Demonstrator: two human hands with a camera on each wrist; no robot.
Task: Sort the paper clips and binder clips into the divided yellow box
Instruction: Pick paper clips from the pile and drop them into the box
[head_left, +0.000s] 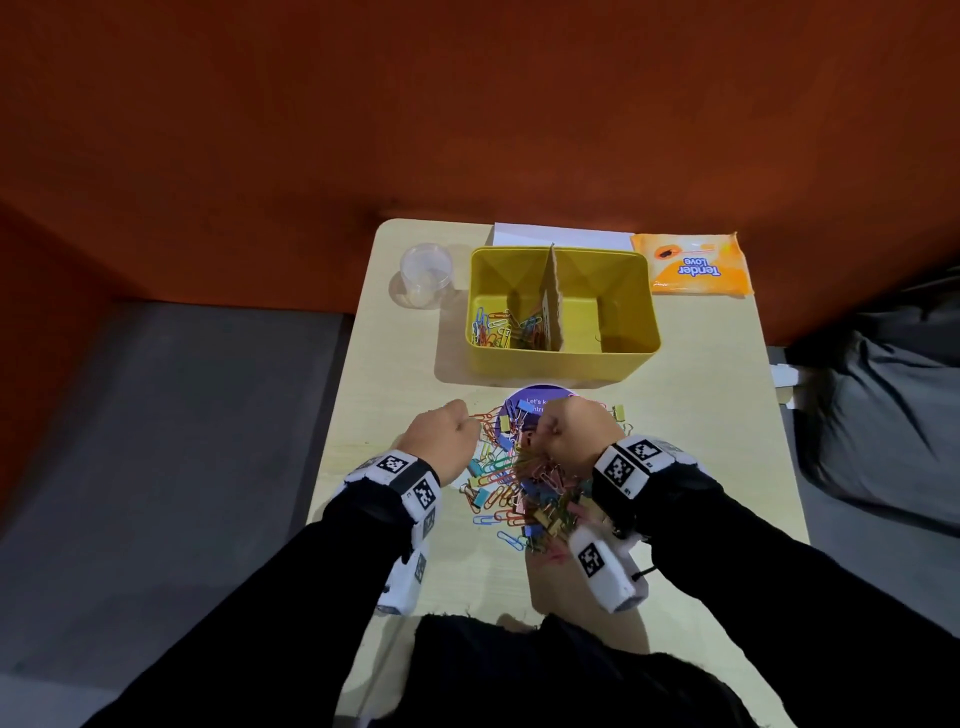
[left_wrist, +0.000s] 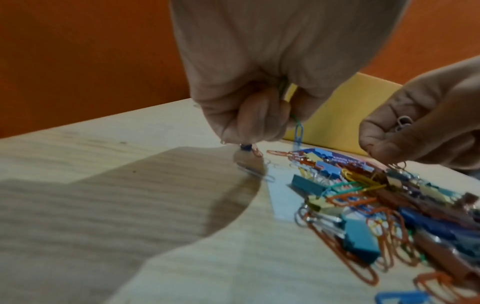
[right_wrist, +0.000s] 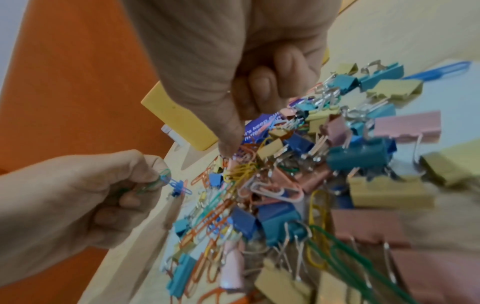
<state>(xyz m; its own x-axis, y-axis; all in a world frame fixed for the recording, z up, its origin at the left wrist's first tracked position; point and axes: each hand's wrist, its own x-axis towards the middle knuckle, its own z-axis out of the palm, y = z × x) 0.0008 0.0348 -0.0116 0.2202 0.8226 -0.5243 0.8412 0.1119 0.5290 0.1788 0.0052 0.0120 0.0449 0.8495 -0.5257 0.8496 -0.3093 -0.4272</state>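
Paper clips (left_wrist: 298, 131), blue and green, are pinched in the curled fingers of the left hand (head_left: 441, 436) at the left edge of the mixed clip pile (head_left: 524, 483) on the surface (head_left: 701, 415). Silver paper clips (left_wrist: 402, 123) are gripped in the right hand (head_left: 574, 434), curled over the pile. Beyond, the divided yellow box (head_left: 563, 358) is seen with paper clips (head_left: 498, 327) in its left compartment.

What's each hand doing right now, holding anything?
Left hand: closed, pinching a few paper clips.
Right hand: fingers curled over the clip pile; a silver paper clip sits in its fingers.
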